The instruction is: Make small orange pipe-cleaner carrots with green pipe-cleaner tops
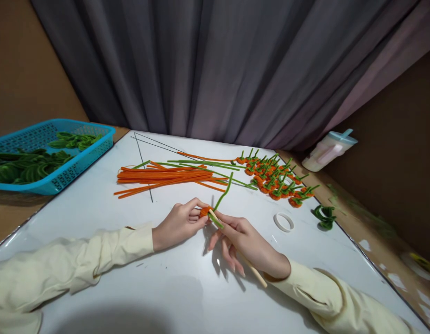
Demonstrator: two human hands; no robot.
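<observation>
Near the middle of the white table, my left hand (182, 221) pinches a small orange pipe-cleaner pumpkin (205, 212) between thumb and fingertips. My right hand (241, 239) meets it from the other side, its thumb and index finger closed on a pale wooden stick (256, 274). The stick's tip lies against the pumpkin, and its other end sticks out below my palm. A green pipe cleaner (229, 188) rises from the pumpkin, with a short green end beside my right thumb. The remaining fingers of my right hand hang loosely apart. How the green piece is fixed is hidden.
Orange pipe cleaners (162, 176) and several green pipe cleaners (204, 163) lie beyond my hands. Finished-looking pumpkins (267, 181) cluster at right, near a white ring (283, 222) and green coils (324, 217). A blue basket (79, 150) holds green pieces; a lidded cup (329, 150) stands far right.
</observation>
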